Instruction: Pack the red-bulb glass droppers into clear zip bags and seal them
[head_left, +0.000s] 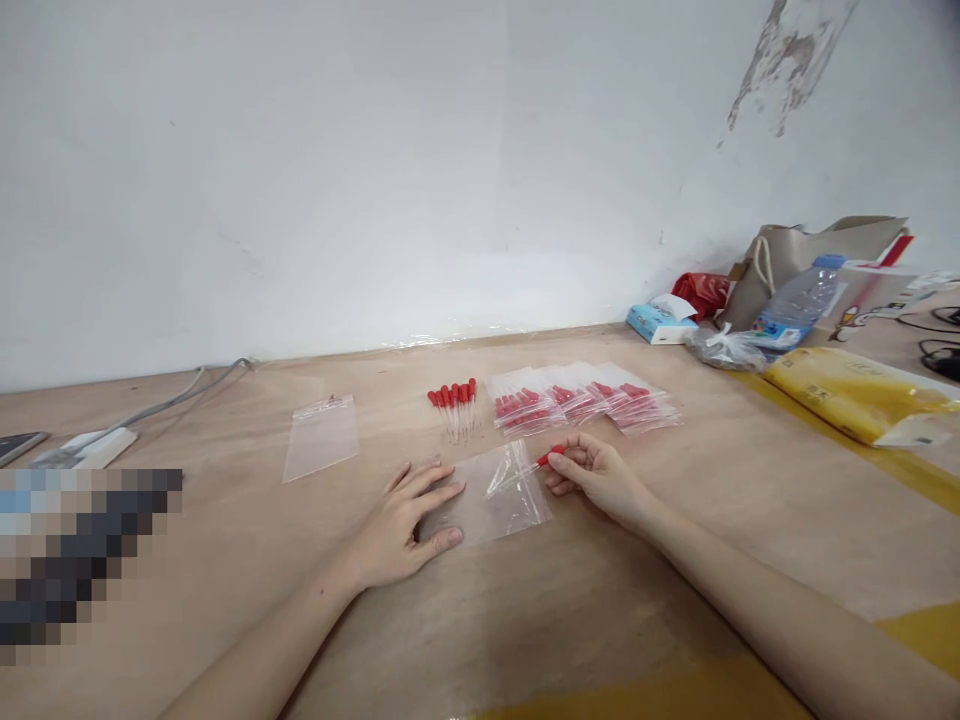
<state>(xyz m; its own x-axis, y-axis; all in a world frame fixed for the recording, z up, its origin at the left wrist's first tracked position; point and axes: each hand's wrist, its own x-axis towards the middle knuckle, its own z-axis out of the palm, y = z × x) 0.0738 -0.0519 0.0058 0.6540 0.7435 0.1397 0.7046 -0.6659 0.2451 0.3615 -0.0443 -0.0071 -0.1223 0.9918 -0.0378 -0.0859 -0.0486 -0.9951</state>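
My left hand (411, 525) lies with its fingers spread on the left end of a clear zip-lock bag (510, 510), pressing it against the table. Between thumb and fingers, my right hand (592, 477) pinches the red handle of a small screwdriver (551, 456). The thin shaft points left over or into the bag's open-end side; which of the two I cannot tell. Behind the bag, several more red-handled screwdrivers (454, 394) lie in a row, shafts toward me. To their right, several zip-lock bags holding red-handled screwdrivers (525, 403) overlap in a fanned stack.
Another clear bag (322, 437) lies on the left of the wooden table (360, 640). A cable runs to a white power strip (105, 448). Along the right stand a tissue pack (660, 323), a plastic bottle (802, 300), a paper bag (840, 245) and a yellow packet (855, 393).
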